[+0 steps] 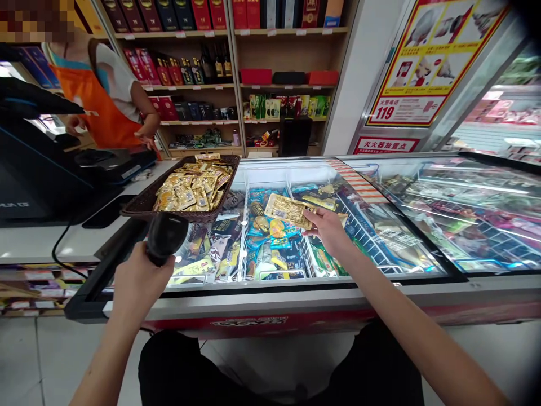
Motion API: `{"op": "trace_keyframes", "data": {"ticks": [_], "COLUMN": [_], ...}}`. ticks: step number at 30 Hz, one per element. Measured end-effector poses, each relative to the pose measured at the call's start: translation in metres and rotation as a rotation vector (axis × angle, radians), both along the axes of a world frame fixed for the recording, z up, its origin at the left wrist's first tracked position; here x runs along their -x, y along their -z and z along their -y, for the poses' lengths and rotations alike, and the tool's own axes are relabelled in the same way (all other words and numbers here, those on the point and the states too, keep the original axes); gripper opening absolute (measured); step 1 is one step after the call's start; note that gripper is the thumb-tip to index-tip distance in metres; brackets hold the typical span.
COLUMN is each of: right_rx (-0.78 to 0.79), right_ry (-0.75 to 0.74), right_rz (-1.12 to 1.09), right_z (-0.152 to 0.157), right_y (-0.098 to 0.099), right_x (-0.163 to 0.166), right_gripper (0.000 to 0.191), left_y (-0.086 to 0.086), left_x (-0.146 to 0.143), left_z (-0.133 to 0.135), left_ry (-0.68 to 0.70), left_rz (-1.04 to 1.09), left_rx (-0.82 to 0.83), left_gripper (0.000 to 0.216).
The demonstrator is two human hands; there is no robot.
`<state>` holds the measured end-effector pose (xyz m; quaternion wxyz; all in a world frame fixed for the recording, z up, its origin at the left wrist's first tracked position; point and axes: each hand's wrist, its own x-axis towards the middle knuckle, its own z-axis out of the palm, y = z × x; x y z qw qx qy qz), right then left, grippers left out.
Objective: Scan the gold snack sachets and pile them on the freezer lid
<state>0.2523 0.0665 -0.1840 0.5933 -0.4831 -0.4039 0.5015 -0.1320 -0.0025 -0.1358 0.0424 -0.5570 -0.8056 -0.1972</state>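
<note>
My left hand (141, 282) is wrapped round the handle of a black barcode scanner (168, 235), whose head points away from me over the freezer's left end. My right hand (327, 228) pinches the right end of a flat gold snack packet (282, 210) and holds it above the freezer's glass. A printed label shows on the packet's upward face. Behind the scanner, a dark brown woven basket (143, 204) heaped with similar gold packets (186, 189) sits across the freezer's left corner and the counter.
A chest freezer (270, 301) with wire baskets of wrapped ice creams (276, 231) spans the front. At left stand a checkout terminal (38, 163) and a white counter (25, 242). A person in an orange apron (91, 107) stands behind it. Shelves (177, 36) of boxes and bottles line the back.
</note>
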Motion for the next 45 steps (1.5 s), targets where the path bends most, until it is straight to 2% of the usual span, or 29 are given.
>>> {"op": "trace_keyframes", "data": {"ticks": [3, 6, 8, 10, 13, 17, 19, 23, 26, 30, 33, 35, 45], "right_rx": [-0.008, -0.018, -0.031, -0.058, -0.102, -0.126, -0.137, -0.165, -0.205, -0.243, -0.253, -0.247, -0.248], "right_ry": [0.017, 0.029, 0.033, 0.045, 0.061, 0.058, 0.059, 0.093, 0.131, 0.146, 0.142, 0.14, 0.111], "right_rz": [0.005, -0.015, -0.031, -0.04, -0.029, -0.006, 0.002, 0.021, 0.042, 0.076, 0.092, 0.106, 0.112], "right_z": [-0.003, -0.004, -0.004, -0.004, -0.005, -0.008, -0.01, -0.013, -0.014, -0.014, -0.013, -0.013, -0.006], "right_y": [0.0, -0.005, -0.009, -0.014, -0.02, -0.022, -0.021, -0.023, -0.027, -0.031, -0.03, -0.029, -0.031], "right_x": [-0.002, 0.001, 0.005, 0.01, 0.017, 0.02, 0.02, 0.019, 0.017, 0.014, 0.013, 0.013, 0.016], "right_gripper": [0.036, 0.036, 0.038, 0.04, 0.043, 0.044, 0.044, 0.047, 0.047, 0.047, 0.047, 0.047, 0.041], "left_y": [-0.027, -0.049, -0.054, -0.051, -0.036, -0.024, -0.029, -0.05, -0.052, -0.028, -0.01, -0.004, -0.009], "left_x": [-0.02, -0.045, -0.063, -0.08, -0.1, -0.113, -0.117, -0.128, -0.139, -0.149, -0.152, -0.152, -0.148], "left_z": [0.017, 0.023, 0.023, 0.019, 0.009, -0.015, -0.029, -0.048, -0.042, -0.019, -0.008, -0.004, 0.002], "left_ry": [0.151, 0.374, 0.489, 0.531, 0.535, 0.568, 0.607, 0.72, 0.673, 0.557, 0.534, 0.51, 0.488], "left_rz": [0.363, 0.816, 1.006, 1.023, 0.976, 0.94, 0.968, 1.092, 1.093, 1.003, 1.055, 1.112, 1.123], "left_rx": [-0.236, -0.224, -0.17, -0.104, -0.013, 0.007, -0.032, -0.123, -0.093, 0.051, 0.098, 0.086, 0.038], "left_gripper": [0.027, 0.021, 0.022, 0.025, 0.026, 0.026, 0.024, 0.019, 0.02, 0.021, 0.021, 0.021, 0.019]}}
